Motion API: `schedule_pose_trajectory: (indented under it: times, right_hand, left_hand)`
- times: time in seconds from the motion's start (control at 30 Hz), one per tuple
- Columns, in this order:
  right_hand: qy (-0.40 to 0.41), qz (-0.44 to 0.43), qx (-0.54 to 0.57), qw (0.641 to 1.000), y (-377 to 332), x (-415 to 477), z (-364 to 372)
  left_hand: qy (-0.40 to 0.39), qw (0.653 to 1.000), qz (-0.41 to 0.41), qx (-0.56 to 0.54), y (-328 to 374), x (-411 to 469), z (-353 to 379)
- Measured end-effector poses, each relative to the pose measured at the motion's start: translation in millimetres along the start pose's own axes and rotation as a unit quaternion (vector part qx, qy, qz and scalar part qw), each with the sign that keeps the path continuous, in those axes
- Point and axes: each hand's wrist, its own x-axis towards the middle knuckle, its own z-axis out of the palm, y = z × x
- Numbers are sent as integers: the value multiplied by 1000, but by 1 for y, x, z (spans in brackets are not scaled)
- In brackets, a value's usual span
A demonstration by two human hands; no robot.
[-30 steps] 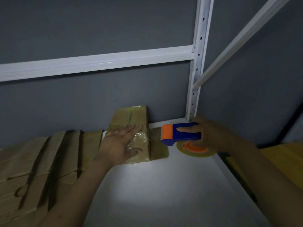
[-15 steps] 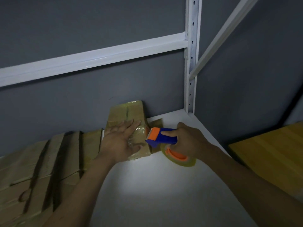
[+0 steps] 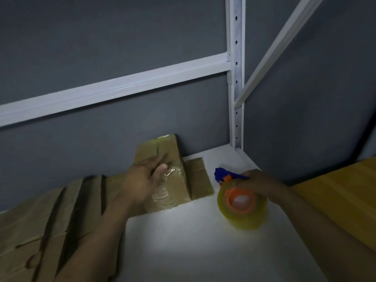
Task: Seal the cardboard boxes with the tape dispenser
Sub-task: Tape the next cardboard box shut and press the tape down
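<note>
A small cardboard box [image 3: 173, 157] with clear tape across its top stands on the white shelf [image 3: 193, 241] against the grey wall. My left hand [image 3: 142, 180] lies on the box's left side, fingers fairly straight and blurred. My right hand [image 3: 258, 185] grips the blue and orange tape dispenser [image 3: 238, 196], which is tilted with its yellowish tape roll facing the camera. The dispenser is to the right of the box and apart from it.
A flat piece of cardboard [image 3: 199, 180] lies just right of the box. Several taped cardboard boxes [image 3: 50, 220] fill the shelf's left side. A white upright post [image 3: 236, 78] and crossbars frame the back corner. A yellow wooden surface [image 3: 341, 200] lies to the right.
My right hand has pulled the tape dispenser away from the box to the right and turned it so the roll faces up. My left hand has slid slightly along the box top.
</note>
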Motion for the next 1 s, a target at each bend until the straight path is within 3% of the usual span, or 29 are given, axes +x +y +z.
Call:
schedule_pose_trajectory:
  times: [0.07, 0.1, 0.17, 0.23, 0.33, 0.47, 0.53, 0.6, 0.67, 0.77, 0.9, 1.0]
  right_hand:
    - [59, -28, -149, 987, -7, 9, 11]
    - [97, -56, -156, 981, -18, 12, 19]
    - [120, -121, -67, 983, -48, 9, 41]
    - [64, -131, 61, 987, -87, 5, 66]
    - [-57, -43, 270, 960, -121, 4, 101]
    - [-62, 25, 338, 939, -103, 24, 139]
    - [-52, 13, 253, 966, -88, 37, 148]
    - [16, -109, 105, 988, -78, 48, 142]
    - [76, -276, 52, 957, -78, 46, 125]
    - [49, -440, -49, 895, -78, 50, 98]
    - [-31, -450, -181, 874, -83, 56, 65]
    - [-45, -456, -238, 856, -93, 59, 57]
  left_hand:
    - [0, 999, 6, 47, -9, 7, 2]
    - [-20, 997, -4, 74, -13, 10, 4]
    - [-84, 991, -52, 84, -17, 12, 10]
    - [-108, 989, -70, 71, -14, 14, 13]
    - [-104, 990, -80, 53, -7, 14, 9]
    - [-103, 989, -103, 28, -13, 12, 8]
    - [-97, 990, -100, 9, -17, 13, 9]
    - [-63, 993, -95, -31, -20, 14, 11]
    - [19, 991, -68, -110, -24, 12, 13]
    - [106, 948, -59, -293, -34, 2, 11]
    - [41, 916, -57, -396, -62, -14, -7]
    - [-87, 940, -14, -329, -86, -19, -25]
